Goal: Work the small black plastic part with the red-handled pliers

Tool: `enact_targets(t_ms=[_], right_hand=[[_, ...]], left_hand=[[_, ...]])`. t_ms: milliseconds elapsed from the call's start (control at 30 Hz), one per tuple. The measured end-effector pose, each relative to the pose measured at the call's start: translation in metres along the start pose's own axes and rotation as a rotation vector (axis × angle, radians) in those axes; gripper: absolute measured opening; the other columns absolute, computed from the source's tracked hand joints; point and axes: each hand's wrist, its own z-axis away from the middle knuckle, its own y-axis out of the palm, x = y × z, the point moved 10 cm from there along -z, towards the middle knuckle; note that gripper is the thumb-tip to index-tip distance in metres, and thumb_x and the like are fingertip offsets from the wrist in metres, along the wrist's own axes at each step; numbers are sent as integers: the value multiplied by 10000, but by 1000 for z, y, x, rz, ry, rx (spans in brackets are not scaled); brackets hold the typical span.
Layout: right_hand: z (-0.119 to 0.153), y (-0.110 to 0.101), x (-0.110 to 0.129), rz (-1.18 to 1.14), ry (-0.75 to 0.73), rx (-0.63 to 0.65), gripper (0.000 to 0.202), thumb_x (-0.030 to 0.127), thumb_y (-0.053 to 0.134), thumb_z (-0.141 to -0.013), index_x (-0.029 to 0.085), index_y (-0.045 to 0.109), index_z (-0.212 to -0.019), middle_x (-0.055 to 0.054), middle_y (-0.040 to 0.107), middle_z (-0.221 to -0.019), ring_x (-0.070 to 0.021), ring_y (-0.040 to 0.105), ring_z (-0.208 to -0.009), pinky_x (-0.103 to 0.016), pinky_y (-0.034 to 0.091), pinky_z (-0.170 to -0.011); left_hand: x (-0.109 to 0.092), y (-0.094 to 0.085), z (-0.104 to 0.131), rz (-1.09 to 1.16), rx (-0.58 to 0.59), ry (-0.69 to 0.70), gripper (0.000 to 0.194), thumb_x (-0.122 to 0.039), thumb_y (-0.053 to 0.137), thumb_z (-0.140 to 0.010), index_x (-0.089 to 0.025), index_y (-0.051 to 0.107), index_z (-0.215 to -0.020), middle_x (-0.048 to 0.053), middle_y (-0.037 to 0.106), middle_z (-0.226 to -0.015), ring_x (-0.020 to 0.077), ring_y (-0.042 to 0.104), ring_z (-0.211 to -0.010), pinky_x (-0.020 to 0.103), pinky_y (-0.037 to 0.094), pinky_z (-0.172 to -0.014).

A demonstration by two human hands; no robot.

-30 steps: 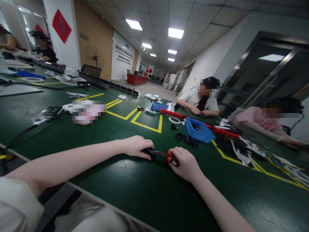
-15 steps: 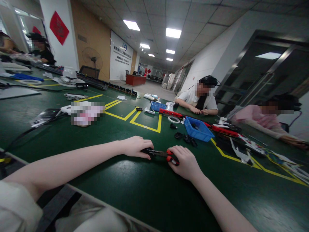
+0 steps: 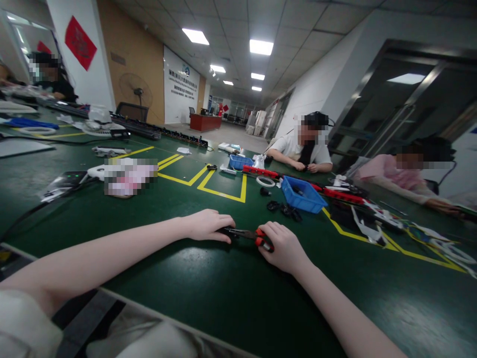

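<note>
The left hand pinches a small black part at its fingertips, the right hand grips red-handled metal pliers, their nose at that part between the 2 hands' fingers

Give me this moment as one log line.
left hand: holding small black part | right hand: gripping red-handled pliers | pliers' tips: at black part

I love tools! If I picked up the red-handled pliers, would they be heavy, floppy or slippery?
The pliers likely feel heavy for their size: their jaws look metal. They probably won't flop, since those jaws look rigid. The red handles look coated, so they may not slip easily from the right hand.
</note>
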Motion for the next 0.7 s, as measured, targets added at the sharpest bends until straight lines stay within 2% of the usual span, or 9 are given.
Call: enact_targets(t_ms=[233,500,700], right_hand=[[-1,-3,4,23,-29,-7,282,176,595,-725,180,569,-1006,-75,636,-948,-216,568,-848,-334,441,-730],[-1,-4,5,28,-38,-3,268,198,603,-732,172,576,-997,-80,639,-936,-218,573,-841,-336,446,-733],[-3,-7,5,10,-55,-28,246,213,605,-754,179,583,-996,-78,643,-935,-213,589,-834,-330,456,-718]], left_hand=[[4,1,-1,29,-1,-29,384,-542,565,-878,-215,541,-1077,17,661,-983,170,624,-766,266,410,-703],[-1,-2,0,-77,-45,-9,417,-552,547,-882,-212,567,-1123,31,686,-1012,176,652,-804,278,413,-719],[6,-4,0,-124,-67,-72,449,-629,553,-835,-197,593,-948,11,698,-856,169,649,-725,283,403,-701]])
